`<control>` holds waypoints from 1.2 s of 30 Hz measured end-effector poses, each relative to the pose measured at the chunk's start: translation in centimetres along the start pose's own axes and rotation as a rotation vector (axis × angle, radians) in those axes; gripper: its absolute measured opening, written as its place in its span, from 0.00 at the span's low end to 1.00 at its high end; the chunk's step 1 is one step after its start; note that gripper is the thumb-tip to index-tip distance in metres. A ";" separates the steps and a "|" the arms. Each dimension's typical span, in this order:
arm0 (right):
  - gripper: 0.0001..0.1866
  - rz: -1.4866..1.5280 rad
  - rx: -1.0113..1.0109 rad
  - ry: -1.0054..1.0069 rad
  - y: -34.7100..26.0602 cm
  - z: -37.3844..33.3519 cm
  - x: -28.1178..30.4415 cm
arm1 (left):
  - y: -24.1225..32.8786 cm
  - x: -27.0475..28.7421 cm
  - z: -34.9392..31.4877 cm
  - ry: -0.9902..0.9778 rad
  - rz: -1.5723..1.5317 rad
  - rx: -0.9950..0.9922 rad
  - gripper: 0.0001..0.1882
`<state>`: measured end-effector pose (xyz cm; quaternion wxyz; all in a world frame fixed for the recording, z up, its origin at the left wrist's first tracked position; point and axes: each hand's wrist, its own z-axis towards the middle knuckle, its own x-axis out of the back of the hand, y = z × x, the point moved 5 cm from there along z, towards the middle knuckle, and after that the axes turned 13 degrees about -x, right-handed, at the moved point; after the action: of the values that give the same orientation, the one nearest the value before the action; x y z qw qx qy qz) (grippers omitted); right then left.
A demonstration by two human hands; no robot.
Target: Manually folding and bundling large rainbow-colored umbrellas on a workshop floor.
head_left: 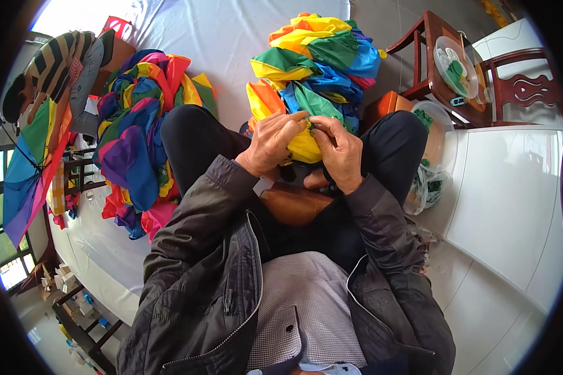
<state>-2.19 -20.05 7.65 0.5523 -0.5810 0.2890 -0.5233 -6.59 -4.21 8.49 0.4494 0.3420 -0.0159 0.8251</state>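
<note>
A large heap of thin multicoloured fabric (322,75) lies crumpled at the far middle of the scene, its soft folds showing orange, yellow, green and blue, with pink-red at the right edge; its near end narrows to a bunched yellow panel (304,150), sagging between the left hand (270,142) and the right hand (341,147); a small green piece (309,124) sits at their fingertips, perhaps cord or cloth, too covered to tell.

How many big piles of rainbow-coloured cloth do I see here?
2: the front pile, just beyond the left hand and right hand, and the left pile, beside the left knee. More could be hidden.
</note>
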 end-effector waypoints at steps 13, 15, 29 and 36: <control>0.12 -0.237 0.110 -0.090 -1.1 -0.1 1.9 | 0.5 -1.7 0.2 -0.008 -0.039 0.049 0.20; 0.12 -0.275 0.122 -0.035 -1.2 -0.2 3.1 | 0.6 -2.1 0.3 -0.012 -0.028 0.105 0.19; 0.10 -0.223 -0.243 0.430 6.8 10.8 28.4 | -1.2 -2.1 -0.7 -0.022 0.081 0.246 0.24; 0.10 -0.762 -0.244 0.645 16.5 20.9 41.9 | -1.7 -3.3 0.1 -0.050 0.032 0.265 0.23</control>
<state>33.07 -54.90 7.48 0.1335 -0.5144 0.2714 -0.8024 -4.05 -5.70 6.21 0.3865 0.4186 0.0766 0.8183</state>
